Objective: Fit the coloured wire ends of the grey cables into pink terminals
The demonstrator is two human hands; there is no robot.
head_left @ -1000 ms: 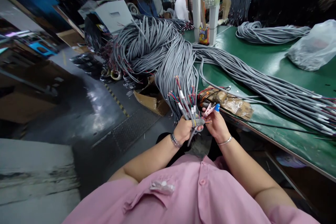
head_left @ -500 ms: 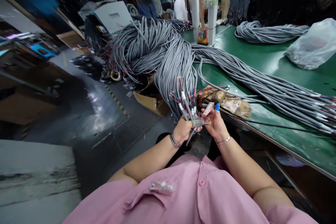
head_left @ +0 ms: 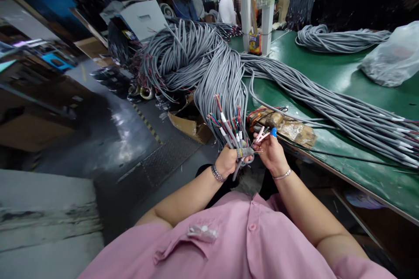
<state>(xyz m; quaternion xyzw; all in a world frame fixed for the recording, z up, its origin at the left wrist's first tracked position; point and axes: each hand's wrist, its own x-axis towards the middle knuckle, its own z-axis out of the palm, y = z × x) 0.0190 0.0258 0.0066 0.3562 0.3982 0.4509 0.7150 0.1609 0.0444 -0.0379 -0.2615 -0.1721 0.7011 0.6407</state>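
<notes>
My left hand (head_left: 228, 161) is closed round a bunch of grey cable ends (head_left: 231, 133), whose stripped coloured wires fan upward. A taped finger shows at the front of that hand. My right hand (head_left: 273, 153) sits close beside it, fingers pinched on a small pink tool (head_left: 260, 135) at the wire tips; a blue cap covers one fingertip. The held cables belong to a thick grey cable bundle (head_left: 219, 78) that hangs over the corner of the green table (head_left: 343, 78).
More grey cables (head_left: 343, 115) run across the table to the right, with a coil (head_left: 337, 39) and a clear plastic bag (head_left: 393, 56) at the back. A tape-wrapped block (head_left: 288, 128) lies at the table edge. A cardboard box (head_left: 190, 124) sits on the floor. Another person (head_left: 227, 8) sits far back.
The pink tool in my right hand has shifted slightly against the wire tips. Both hands stay in nearly the same place with the cable ends.
</notes>
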